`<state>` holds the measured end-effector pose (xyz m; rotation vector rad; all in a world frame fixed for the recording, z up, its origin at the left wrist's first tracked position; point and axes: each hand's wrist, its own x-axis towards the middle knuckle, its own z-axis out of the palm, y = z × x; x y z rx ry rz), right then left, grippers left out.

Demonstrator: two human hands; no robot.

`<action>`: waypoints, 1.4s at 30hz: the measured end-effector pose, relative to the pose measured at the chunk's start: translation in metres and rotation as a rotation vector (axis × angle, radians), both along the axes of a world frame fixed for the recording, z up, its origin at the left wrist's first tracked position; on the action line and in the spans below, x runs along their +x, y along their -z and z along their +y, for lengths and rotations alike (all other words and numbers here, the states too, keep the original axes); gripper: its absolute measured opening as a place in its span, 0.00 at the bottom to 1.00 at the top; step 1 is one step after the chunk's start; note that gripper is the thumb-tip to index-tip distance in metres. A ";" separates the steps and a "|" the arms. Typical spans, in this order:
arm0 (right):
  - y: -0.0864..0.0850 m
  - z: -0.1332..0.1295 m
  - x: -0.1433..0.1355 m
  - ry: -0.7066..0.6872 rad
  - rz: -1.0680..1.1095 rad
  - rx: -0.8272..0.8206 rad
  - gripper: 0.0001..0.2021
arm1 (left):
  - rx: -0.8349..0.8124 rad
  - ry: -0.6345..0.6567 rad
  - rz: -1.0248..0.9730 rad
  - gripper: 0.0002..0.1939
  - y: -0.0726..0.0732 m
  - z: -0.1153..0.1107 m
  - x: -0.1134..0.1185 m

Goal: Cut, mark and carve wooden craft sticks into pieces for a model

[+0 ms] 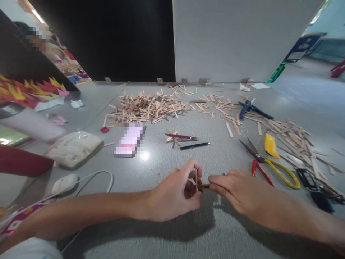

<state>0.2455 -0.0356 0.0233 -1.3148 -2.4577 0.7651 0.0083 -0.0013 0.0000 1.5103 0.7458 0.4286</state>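
My left hand point(175, 194) is at the lower middle, thumb and fingertips closed on the two ends of a short wooden stick point(196, 180) held upright. To its right, my right hand point(231, 187) pinches a thin brown piece point(204, 186) that points left and meets the upright stick. Whether the two pieces are joined cannot be made out. Beyond my hands lie a dark red pen point(183, 136) on a few crossed sticks point(174, 138) and a black pen point(195, 146).
Wooden sticks point(148, 108) are heaped at the back. At right lie blue cutters point(254, 109), yellow-handled scissors point(281, 172), red handles point(261, 172) and a yellow cutter point(271, 145). At left are a phone point(130, 140), a plastic packet point(75, 147), a white charger point(64, 183) and bottles.
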 end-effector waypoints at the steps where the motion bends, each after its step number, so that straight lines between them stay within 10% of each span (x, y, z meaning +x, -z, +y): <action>1: -0.004 0.002 -0.001 -0.038 -0.045 -0.023 0.15 | -0.013 0.003 -0.004 0.15 -0.001 0.000 0.000; 17: -0.035 0.027 0.014 -0.047 -0.112 -0.241 0.19 | -0.118 0.003 -0.107 0.17 -0.005 0.002 0.002; 23: -0.044 0.055 0.058 0.218 -0.050 -0.150 0.31 | -0.106 -0.111 -0.155 0.18 -0.005 0.010 0.001; 28: -0.036 0.043 0.023 0.438 0.206 -0.078 0.31 | -0.031 -0.169 -0.168 0.20 -0.006 0.013 0.003; 36: -0.004 0.013 -0.028 0.358 0.547 -0.480 0.26 | 0.005 -0.325 -0.339 0.21 -0.017 0.016 0.001; 42: 0.000 0.004 -0.039 0.458 0.605 -0.430 0.24 | 0.061 -0.345 -0.432 0.20 -0.021 0.014 0.001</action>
